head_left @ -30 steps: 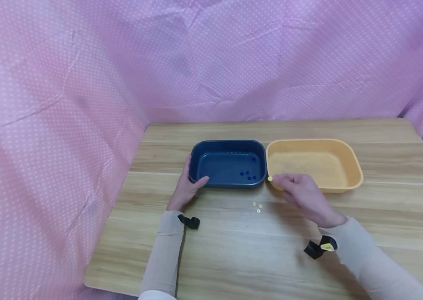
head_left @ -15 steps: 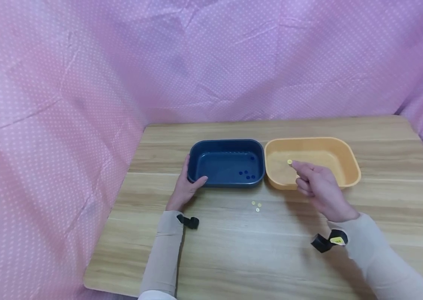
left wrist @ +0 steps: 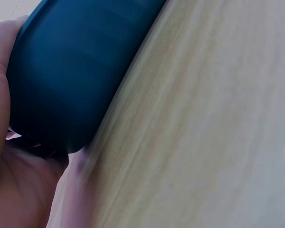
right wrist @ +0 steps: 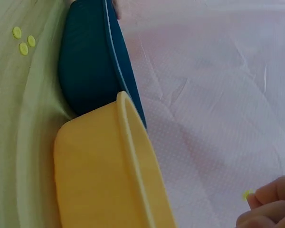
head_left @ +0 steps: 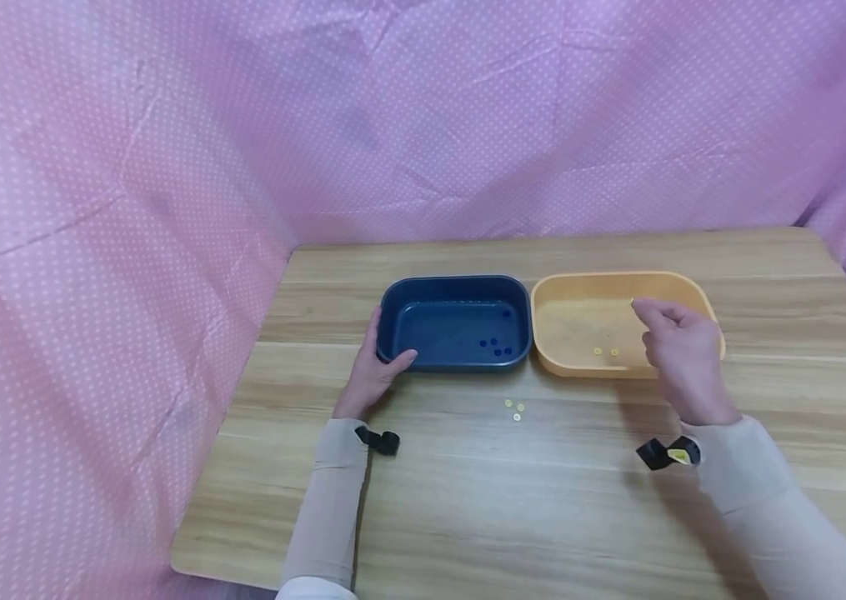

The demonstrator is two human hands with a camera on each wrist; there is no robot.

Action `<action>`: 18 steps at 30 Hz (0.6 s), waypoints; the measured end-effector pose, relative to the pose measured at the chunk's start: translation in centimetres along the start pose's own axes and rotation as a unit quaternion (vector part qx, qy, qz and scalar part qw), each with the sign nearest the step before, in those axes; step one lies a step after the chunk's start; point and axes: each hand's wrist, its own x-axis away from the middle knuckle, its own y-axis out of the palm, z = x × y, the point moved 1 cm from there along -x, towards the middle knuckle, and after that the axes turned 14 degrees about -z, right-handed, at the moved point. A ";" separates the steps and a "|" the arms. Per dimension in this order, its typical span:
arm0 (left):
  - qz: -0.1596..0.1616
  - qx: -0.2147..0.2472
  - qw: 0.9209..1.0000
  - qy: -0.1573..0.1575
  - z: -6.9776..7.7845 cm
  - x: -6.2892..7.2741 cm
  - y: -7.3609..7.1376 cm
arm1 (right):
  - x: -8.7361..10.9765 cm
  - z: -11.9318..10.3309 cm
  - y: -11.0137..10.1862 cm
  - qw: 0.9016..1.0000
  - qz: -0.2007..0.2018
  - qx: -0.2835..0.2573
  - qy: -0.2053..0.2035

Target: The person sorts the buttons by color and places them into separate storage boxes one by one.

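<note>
My left hand (head_left: pixel 370 375) holds the left end of a dark blue plastic basin (head_left: pixel 460 367), its thumb at the near rim and its fingers along the outer side. Several dark blue buttons (head_left: pixel 493 342) lie inside at the right. My right hand (head_left: pixel 685 358) hovers over the right part of a yellow basin (head_left: pixel 573 371). Thumb and index finger pinch a small yellow button (right wrist: pixel 247 194), plainest in the right wrist view. Two yellow buttons (head_left: pixel 614 352) show on the basin's floor near its front wall; the hand hides part of that basin.
Three yellow buttons (head_left: pixel 517 417) lie on the wooden table (head_left: pixel 468 500) in front of the basins. The two basins stand side by side, nearly touching. A pink dotted cloth (head_left: pixel 423 150) hangs behind and at the sides.
My right hand has moved rightward and away from me over the yellow basin with the button, uncovering two buttons on its floor. The left hand has stayed on the blue basin.
</note>
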 end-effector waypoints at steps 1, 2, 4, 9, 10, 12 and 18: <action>0.001 -0.001 1.000 0.000 -0.4 -0.2 0.0 | -0.2 0.3 -0.2 0.999 -0.002 -0.039 0.000; 0.002 -0.002 1.000 0.000 -0.9 -0.4 0.0 | -0.3 0.5 -0.4 0.997 -0.001 -0.072 0.000; 0.005 -0.001 1.000 0.002 -1.9 -0.8 0.0 | -0.5 0.9 -0.6 0.994 -0.001 -0.112 0.000; 0.014 -0.003 1.000 0.018 -2.5 -1.1 0.0 | -0.4 1.0 0.4 0.996 -0.025 0.074 -0.050; 0.015 -0.003 1.000 0.019 -2.5 -1.1 0.0 | -0.2 1.0 1.0 0.985 -0.046 0.147 -0.073; 0.018 -0.005 1.000 0.020 -2.5 -1.1 0.0 | 0.4 1.1 2.8 0.938 -0.093 0.304 -0.135; 0.022 -0.015 1.000 0.015 -2.5 -1.1 0.1 | 2.0 3.5 8.1 0.745 -0.258 0.549 -0.276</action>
